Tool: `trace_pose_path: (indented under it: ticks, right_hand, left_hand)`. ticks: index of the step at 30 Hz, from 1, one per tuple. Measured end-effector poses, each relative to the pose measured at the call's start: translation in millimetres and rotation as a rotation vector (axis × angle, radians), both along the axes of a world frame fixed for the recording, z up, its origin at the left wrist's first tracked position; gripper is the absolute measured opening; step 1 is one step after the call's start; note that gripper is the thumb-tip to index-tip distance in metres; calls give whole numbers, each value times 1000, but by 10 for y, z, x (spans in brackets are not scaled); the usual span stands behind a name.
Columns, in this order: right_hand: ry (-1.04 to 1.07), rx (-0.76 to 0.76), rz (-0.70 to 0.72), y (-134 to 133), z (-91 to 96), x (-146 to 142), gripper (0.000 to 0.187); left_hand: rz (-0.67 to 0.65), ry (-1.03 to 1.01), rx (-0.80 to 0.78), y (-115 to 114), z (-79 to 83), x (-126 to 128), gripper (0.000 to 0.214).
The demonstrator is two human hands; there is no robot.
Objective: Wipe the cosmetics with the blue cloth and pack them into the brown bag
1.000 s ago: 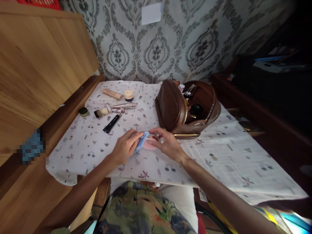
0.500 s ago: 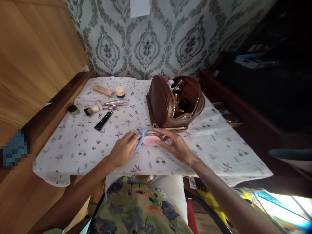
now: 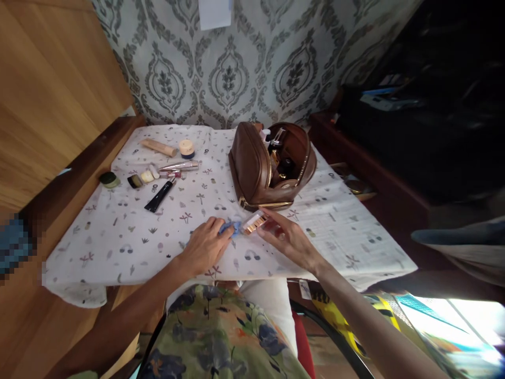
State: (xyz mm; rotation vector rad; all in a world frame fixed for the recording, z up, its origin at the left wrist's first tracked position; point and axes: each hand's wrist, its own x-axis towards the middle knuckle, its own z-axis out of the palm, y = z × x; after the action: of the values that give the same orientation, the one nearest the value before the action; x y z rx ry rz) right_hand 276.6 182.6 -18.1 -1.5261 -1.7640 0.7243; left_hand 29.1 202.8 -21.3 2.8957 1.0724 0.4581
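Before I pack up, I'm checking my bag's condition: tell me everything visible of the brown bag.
The brown bag looks like smooth leather, with golden zipper teeth around its mouth and a golden strip, perhaps another zip, low along its near side. It gapes open, with a dark item among others inside, and sits on the patterned cloth, just beyond the right hand; whether they touch is unclear.

Brown zip bag [image 3: 248,166]: is standing gaping just beyond the right hand [image 3: 290,237], blocking the straight way to the wall [image 3: 229,68].
Black squeeze tube [image 3: 160,195], loose cosmetics [image 3: 181,166]: are crowding the left rear.
Patterned tablecloth [image 3: 209,192]: I am seeing one free lane running between tube and bag, another lying right of the bag.
Wooden panel [image 3: 59,63]: is closing the left side.
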Motion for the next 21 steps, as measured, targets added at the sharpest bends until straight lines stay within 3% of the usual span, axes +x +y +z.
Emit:
trace_pose_path:
  ticks: [5, 8, 12, 16, 21]
  right_hand:
    - [10, -27, -51, -15, 26, -109, 71]
    - [117, -34, 4, -16, -7, -141, 72]
    - [353, -77, 132, -36, -5, -214, 71]
    - [606, -133, 207, -52, 56, -355, 66]
    - [807, -142, 105, -40, 41, -492, 65]
  left_hand:
    - [-16, -51, -44, 32, -19, -30, 30]
    - [-2, -288, -167, 55, 30, -48, 28]
    - [8, -657, -264, 50, 224, 33, 22]
    - [-53, -683, -282, 36, 339, 137, 22]
    - [95, -663, -290, 65, 258, 52, 20]
